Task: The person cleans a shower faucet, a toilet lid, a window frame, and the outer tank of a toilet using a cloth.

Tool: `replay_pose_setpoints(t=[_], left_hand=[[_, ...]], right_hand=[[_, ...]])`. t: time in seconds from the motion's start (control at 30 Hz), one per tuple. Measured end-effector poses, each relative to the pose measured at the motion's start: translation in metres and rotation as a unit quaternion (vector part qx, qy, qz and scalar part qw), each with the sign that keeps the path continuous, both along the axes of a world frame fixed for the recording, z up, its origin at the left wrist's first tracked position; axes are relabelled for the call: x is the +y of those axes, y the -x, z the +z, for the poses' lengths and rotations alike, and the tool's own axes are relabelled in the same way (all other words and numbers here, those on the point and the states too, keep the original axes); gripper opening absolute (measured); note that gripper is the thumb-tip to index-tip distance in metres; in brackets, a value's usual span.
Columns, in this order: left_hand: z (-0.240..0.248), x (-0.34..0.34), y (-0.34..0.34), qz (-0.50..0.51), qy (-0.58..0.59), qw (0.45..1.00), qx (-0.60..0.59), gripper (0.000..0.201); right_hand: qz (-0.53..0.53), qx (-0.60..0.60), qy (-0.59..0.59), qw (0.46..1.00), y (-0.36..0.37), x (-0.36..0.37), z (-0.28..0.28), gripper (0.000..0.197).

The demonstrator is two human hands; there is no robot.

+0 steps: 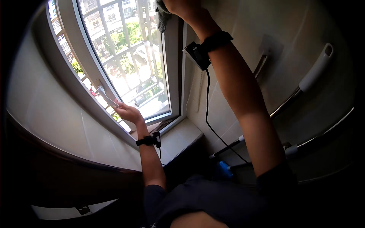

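Observation:
An inward-tilted window sash with a pale grey frame fills the upper left of the head view. My left hand grips the lower end of its silver window handle, palm turned partly up. At the top edge, my right hand is closed on a dark grey cloth, which lies against the upper right of the sash frame. Part of that hand is cut off by the picture's edge. Each wrist wears a black strap with a small box and cable.
Beneath the window runs a tiled sill. On the tiled wall to the right, a white-gripped pole leans near metal rails. A blue object sits low in shadow. Metal bars stand outside the glass.

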State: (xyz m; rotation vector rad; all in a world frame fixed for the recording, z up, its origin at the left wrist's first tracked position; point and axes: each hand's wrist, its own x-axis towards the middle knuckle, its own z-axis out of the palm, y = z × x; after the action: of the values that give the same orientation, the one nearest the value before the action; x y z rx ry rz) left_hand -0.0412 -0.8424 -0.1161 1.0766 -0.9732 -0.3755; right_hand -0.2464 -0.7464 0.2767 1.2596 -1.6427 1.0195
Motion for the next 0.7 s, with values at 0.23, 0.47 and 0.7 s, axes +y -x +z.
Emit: replay_pose_setpoints(t=[0.23,0.47,0.7], left_hand=[[-0.038,0.083,0.009,-0.071,-0.067,0.995,-0.036,0.035],[-0.076,0.169,-0.025,-0.132,0.048,0.98,-0.142,0.027],[-0.1,0.25,-0.052,-0.218,-0.093,0.962,-0.138,0.03]], right_hand=[[0.023,-0.04,-0.056,0.997,0.018,-0.001,-0.091,0.059],[-0.021,-0.051,-0.038,0.998,0.047,-0.009,-0.203,0.054],[0.023,-0.191,-0.278,0.941,0.057,0.003,-0.369,0.058]])
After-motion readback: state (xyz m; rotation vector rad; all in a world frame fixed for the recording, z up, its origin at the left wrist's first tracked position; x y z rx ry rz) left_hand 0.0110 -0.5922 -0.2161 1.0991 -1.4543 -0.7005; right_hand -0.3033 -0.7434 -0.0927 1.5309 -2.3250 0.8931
